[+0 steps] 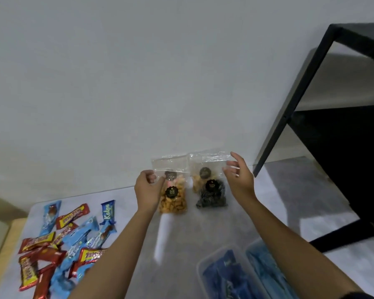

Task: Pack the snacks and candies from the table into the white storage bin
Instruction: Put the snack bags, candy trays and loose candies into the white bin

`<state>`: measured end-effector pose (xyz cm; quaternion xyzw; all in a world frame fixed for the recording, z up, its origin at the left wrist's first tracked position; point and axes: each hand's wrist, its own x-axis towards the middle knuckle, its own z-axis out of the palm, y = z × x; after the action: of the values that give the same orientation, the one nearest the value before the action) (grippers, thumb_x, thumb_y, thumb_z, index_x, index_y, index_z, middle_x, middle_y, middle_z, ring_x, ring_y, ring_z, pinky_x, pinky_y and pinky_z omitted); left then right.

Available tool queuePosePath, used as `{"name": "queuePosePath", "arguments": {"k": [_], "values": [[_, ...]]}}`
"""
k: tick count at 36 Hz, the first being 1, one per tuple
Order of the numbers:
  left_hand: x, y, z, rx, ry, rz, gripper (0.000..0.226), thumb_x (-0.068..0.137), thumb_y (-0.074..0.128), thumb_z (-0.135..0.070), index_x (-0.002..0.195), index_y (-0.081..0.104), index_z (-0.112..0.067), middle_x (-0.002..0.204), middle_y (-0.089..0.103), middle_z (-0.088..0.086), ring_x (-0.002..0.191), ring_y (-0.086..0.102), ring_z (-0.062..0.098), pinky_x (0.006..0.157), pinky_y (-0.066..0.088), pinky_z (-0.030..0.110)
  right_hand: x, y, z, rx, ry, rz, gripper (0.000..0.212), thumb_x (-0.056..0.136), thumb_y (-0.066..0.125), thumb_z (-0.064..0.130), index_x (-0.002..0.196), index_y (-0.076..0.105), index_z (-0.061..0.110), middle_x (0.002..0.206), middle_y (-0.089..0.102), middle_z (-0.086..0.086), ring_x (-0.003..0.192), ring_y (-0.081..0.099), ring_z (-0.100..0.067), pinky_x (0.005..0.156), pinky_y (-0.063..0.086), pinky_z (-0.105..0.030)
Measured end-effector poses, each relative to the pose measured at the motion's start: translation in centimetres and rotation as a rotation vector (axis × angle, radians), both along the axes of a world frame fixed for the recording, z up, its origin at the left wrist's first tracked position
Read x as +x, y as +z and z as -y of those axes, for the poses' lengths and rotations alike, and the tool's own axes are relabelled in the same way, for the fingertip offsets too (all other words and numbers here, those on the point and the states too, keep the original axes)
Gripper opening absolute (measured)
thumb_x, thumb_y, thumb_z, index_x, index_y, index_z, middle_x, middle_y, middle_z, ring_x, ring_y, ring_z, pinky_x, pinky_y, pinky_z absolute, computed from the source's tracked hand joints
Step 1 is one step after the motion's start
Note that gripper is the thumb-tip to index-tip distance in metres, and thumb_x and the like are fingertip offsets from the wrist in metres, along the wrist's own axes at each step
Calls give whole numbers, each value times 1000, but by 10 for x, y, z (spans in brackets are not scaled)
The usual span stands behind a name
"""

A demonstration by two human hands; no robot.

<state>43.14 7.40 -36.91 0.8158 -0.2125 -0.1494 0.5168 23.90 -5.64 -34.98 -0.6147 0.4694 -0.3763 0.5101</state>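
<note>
Hands reach out over a pale table (203,229). The left hand (147,188) pinches the top edge of a clear bag of orange snacks (173,201), thumb and fingers closed on the plastic. The right hand (239,178) is held up by the clear bags on the right, with its fingers spread and a bit curled. It touches the plastic edge, but I cannot tell if it grips it.

Four clear bags sit together at the far side of the table, close to the wall (117,83). The front left one holds orange snacks and has a black round sticker. Behind it is another clear bag (171,167) with a dark sticker. On the right, a bag of dark round snacks (212,196) is in front, and a bag of pale orange snacks (200,175) is behind it.

On the near left of the table lies a messy pile of candy bars (58,244) in red, yellow and blue wrappers. One blue bar (107,212) stands a little apart at the far edge of the pile.

At the near right is the white storage bin (205,264), with blue packets (229,277) already inside. A black shelf frame (289,113) stands at the far right.
</note>
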Motion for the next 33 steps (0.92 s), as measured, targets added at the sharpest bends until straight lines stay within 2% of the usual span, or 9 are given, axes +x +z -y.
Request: {"name": "queuePosePath", "arguments": {"k": [3, 6, 9, 12, 15, 20, 23, 27, 33], "values": [[1, -2, -1, -55, 16, 28, 28, 79, 72, -16, 103, 60, -7, 86, 59, 8, 77, 52, 14, 65, 39, 8, 2, 0, 3, -4, 12, 32, 35, 88, 57, 6, 119, 57, 22, 88, 57, 2, 77, 54, -8, 72, 47, -15], [1, -4, -11, -155, -42, -19, 19, 81, 70, -16, 97, 64, -8, 83, 61, 3, 73, 54, 4, 66, 44, 8, -1, -1, 1, -1, 23, 58, 24, 86, 64, 13, 103, 59, 30, 88, 61, -9, 81, 60, -18, 71, 49, -18], [0, -1, -25, -216, -132, -72, 2, 84, 67, -13, 85, 66, -13, 83, 65, -1, 73, 57, -4, 67, 46, 7, -5, 5, -5, 37, 73, 114, 17, 83, 67, 8, 91, 61, 22, 81, 61, -12, 75, 63, -19, 71, 50, -19], [0, 7, -35, -214, -232, -95, 11, 84, 67, -9, 76, 65, -17, 78, 66, -3, 72, 59, 0, 69, 47, 12, -4, 15, -13, 19, 143, 89, 8, 81, 68, 4, 82, 64, 11, 76, 62, -9, 69, 60, -14, 69, 51, -18], [-2, 24, -44, -235, -304, -119, 14, 83, 66, -5, 74, 65, -15, 72, 67, -7, 70, 60, 1, 70, 48, 13, 2, 29, -28, -28, 160, 52, 3, 82, 69, 9, 81, 66, 10, 79, 64, -10, 73, 57, -16, 71, 50, -21], [3, 70, -67, -310, -418, -113, 17, 80, 68, -2, 74, 70, -17, 70, 71, -11, 71, 64, 2, 69, 49, 11, 19, 64, -59, -115, 129, 92, 18, 85, 65, 6, 72, 62, 19, 70, 60, 7, 71, 56, -13, 71, 49, -20], [22, 104, -92, -368, -471, -87, 13, 78, 71, -3, 80, 73, -16, 75, 73, -8, 76, 67, 7, 74, 52, 16, 36, 96, -82, -183, 116, 115, 17, 85, 64, 3, 74, 60, 15, 71, 62, 4, 73, 59, -17, 72, 49, -20], [62, 146, -143, -437, -520, -32, 14, 77, 72, -4, 80, 73, -18, 73, 73, -8, 74, 68, 8, 73, 53, 16, 70, 140, -127, -273, 171, 74, 16, 83, 67, 5, 73, 61, 16, 75, 65, -2, 75, 62, -20, 76, 50, -29], [142, 193, -237, -445, -558, 110, 14, 77, 71, -4, 78, 73, -18, 70, 73, -7, 71, 68, 9, 71, 53, 17, 147, 194, -205, -369, 305, 14, 12, 82, 68, 5, 76, 65, 15, 76, 67, -4, 71, 65, -14, 76, 52, -31]]}}
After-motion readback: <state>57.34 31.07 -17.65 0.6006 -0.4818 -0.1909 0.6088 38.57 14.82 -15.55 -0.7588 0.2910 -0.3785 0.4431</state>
